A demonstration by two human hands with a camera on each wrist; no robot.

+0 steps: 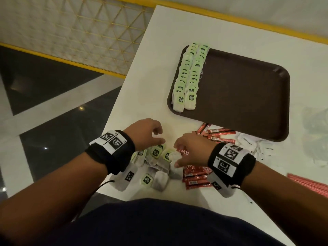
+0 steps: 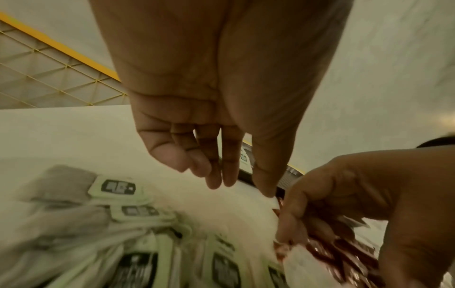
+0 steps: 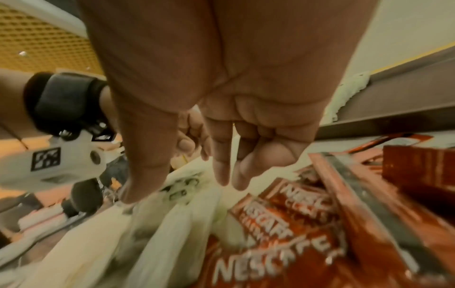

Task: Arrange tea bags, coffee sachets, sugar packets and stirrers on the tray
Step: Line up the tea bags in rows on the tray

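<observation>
We see loose tea bags [image 1: 156, 167] just under both hands; left hand [image 1: 145, 134] and right hand [image 1: 190, 150] hover palm-down, each grip relaxed, holding nothing.

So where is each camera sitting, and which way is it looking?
Head: up high, looking down at the tray, both hands and forearms.
Left wrist: looks along the left hand at loose tea bags.
Right wrist: looks along the right hand at coffee sachets.
All three show the tea bags.

Brown tray [image 1: 248, 96], green-tagged tea bags [image 1: 188, 75], red coffee sachets [image 1: 197, 176], white table [image 1: 159, 41].
</observation>
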